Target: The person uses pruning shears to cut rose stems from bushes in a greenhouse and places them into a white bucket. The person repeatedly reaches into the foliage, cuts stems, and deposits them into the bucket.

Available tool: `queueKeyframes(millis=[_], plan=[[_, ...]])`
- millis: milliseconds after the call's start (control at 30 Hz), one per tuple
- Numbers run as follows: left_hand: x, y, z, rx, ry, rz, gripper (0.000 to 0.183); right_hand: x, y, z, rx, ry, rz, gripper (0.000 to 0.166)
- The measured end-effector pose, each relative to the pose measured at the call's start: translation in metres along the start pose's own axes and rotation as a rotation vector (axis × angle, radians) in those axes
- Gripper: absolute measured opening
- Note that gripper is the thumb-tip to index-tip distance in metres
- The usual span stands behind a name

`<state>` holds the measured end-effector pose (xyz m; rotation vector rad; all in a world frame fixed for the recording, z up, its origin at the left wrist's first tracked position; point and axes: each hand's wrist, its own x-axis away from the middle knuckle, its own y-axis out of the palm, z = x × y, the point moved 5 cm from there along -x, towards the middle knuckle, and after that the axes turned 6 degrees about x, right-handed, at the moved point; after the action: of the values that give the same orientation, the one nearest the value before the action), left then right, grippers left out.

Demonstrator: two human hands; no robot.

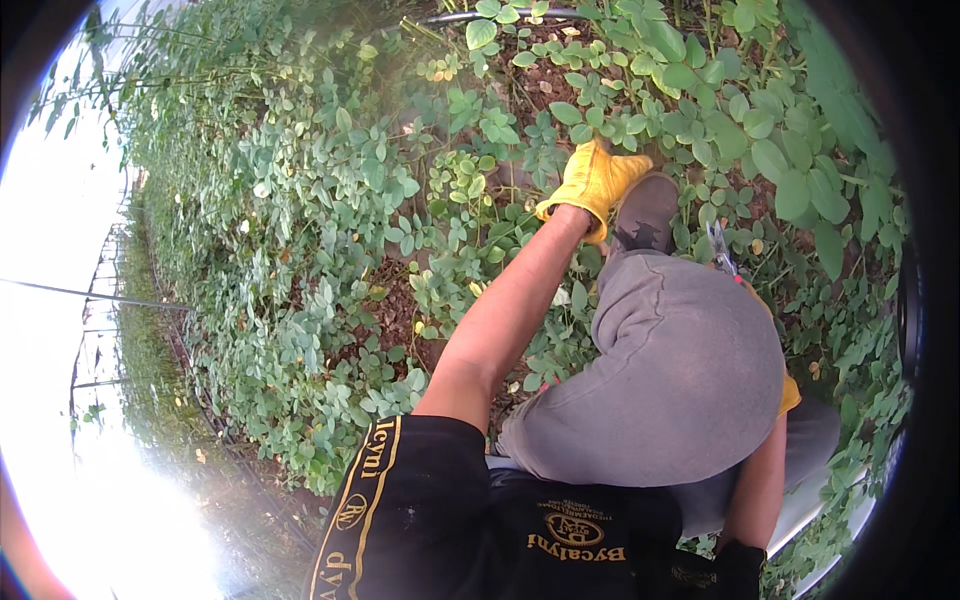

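Note:
My left hand (592, 180), in a yellow work glove, reaches down among rose-like leafy stems just beyond the toe of my brown boot (649, 206). Its thumb side lies against the boot tip; leaves and the glove itself hide the fingertips, so whether they grip a stem cannot be seen. My raised knee in grey trousers (682, 367) covers most of my right hand (790, 395), which also wears a yellow glove. Out past the knee poke the metal blades of pruning shears (721, 247), slightly apart, with a bit of red handle in that hand.
Dense green bushes (315, 225) spread across the left and far side. A black hose or pipe (517, 14) runs along the top. Larger leaves (795, 161) hang close at the upper right. Brown leaf litter (394, 300) shows between stems. A thin pole (97, 294) crosses the bright left side.

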<state>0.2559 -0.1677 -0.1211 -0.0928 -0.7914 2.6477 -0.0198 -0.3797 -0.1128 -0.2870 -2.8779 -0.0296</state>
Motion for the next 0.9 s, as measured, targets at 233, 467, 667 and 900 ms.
queueKeyframes(millis=[233, 467, 667, 900], plan=[[-0.091, 0.043, 0.012, -0.044, 0.348, 0.306, 0.04, -0.062, 0.027, -0.029, 0.057, 0.46, -0.202, 0.046], [-0.127, 0.017, 0.003, -0.027, 0.284, 0.272, 0.03, -0.104, 0.059, -0.041, -0.398, 0.559, -0.334, 0.049], [-0.097, 0.015, -0.012, -0.024, 0.367, 0.158, 0.028, -0.15, 0.057, -0.023, -0.282, 0.488, -0.396, 0.052], [-0.076, 0.014, -0.004, -0.217, 0.378, 0.151, 0.024, -0.164, 0.055, -0.026, -0.195, 0.523, -0.383, 0.042]])
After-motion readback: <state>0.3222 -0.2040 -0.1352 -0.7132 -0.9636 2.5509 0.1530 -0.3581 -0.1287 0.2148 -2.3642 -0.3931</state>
